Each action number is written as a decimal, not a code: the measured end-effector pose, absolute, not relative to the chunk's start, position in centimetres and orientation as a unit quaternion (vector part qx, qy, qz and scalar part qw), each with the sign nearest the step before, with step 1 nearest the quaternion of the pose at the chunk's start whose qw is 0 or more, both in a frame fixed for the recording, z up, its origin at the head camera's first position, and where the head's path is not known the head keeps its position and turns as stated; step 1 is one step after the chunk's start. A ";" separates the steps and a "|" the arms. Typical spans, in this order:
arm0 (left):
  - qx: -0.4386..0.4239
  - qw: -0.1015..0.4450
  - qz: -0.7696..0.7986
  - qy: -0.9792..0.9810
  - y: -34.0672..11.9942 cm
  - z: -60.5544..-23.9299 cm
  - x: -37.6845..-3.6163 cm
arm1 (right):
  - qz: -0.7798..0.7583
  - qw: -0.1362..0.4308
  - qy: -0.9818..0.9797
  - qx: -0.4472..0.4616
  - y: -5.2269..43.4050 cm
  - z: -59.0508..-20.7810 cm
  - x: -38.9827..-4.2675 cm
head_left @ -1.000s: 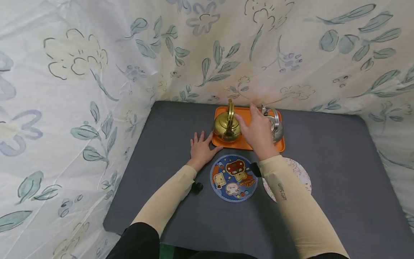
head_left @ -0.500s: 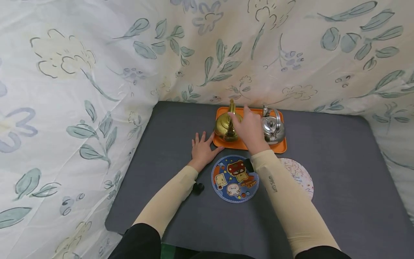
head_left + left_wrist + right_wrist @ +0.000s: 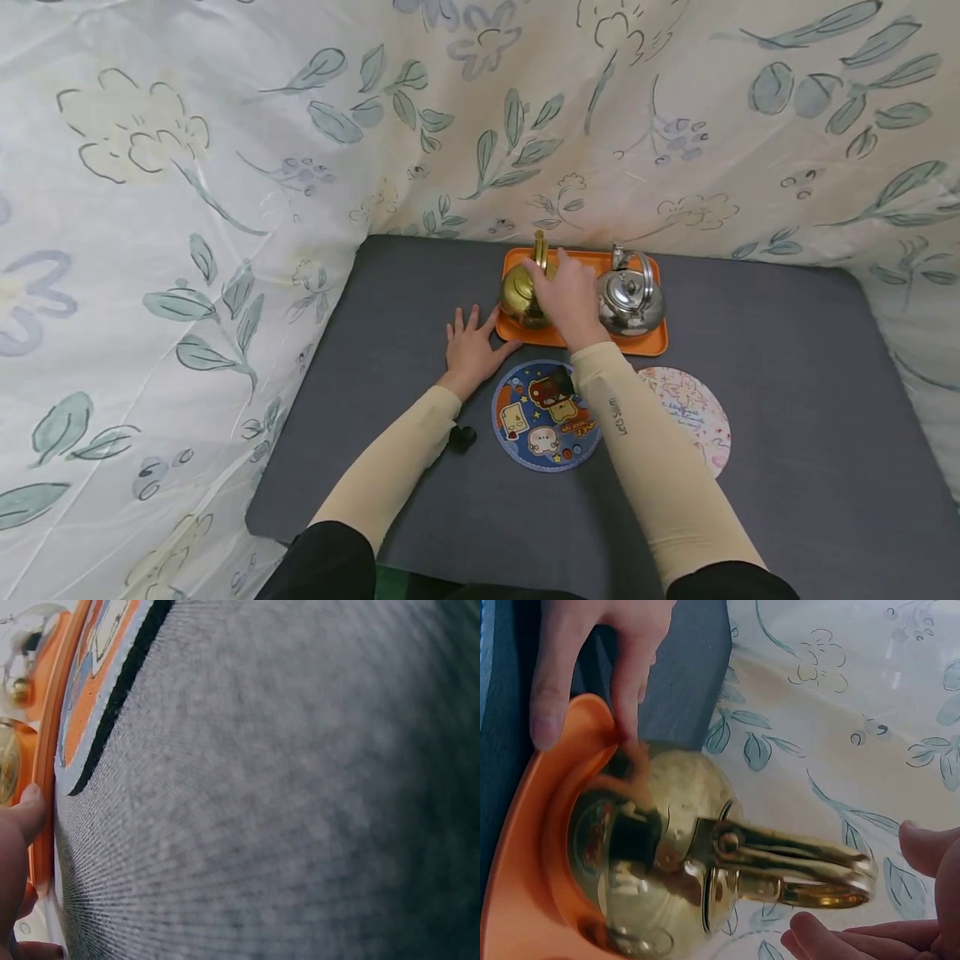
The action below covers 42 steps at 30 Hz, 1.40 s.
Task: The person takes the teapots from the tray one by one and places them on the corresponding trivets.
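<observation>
A brass-coloured kettle [image 3: 517, 296] stands at the left of an orange tray [image 3: 651, 344], and a silver kettle [image 3: 632, 300] at its right. My right hand [image 3: 574, 304] is beside the brass kettle and overlaps it in the head view. In the right wrist view, the thumb and fingers [image 3: 877, 941] are spread on either side of the kettle's upright loop handle [image 3: 817, 866], apart from it. My left hand [image 3: 472, 360] rests at the tray's near left corner, its fingers splayed; the left wrist view shows a finger [image 3: 26, 814] against the tray's rim.
On the dark grey table [image 3: 810, 400], a round blue mat [image 3: 517, 446] with cartoon figures lies just in front of the tray. A pink-and-white round mat [image 3: 701, 412] is partly under the right forearm. A floral curtain [image 3: 622, 167] hangs behind and at the left.
My right hand has moved left, from between the two kettles to beside the brass one, uncovering the silver kettle. My left hand has stayed at the tray's corner.
</observation>
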State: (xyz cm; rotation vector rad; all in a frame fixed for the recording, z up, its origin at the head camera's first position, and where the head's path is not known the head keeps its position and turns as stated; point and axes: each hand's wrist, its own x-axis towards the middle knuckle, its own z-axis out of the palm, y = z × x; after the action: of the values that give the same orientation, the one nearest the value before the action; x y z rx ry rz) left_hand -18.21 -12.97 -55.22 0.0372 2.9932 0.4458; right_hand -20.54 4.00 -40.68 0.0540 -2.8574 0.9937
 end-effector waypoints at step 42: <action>0.019 0.040 0.137 0.990 -13.1 -55.5 -18.6 | 0.386 0.132 -0.913 0.007 2.9 -42.4 -21.7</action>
State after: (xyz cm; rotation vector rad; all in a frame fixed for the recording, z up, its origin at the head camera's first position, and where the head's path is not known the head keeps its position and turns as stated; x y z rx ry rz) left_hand -18.61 -13.05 -55.51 0.0593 3.0319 0.4195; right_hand -21.73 2.86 -42.43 0.0202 -2.6497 1.1215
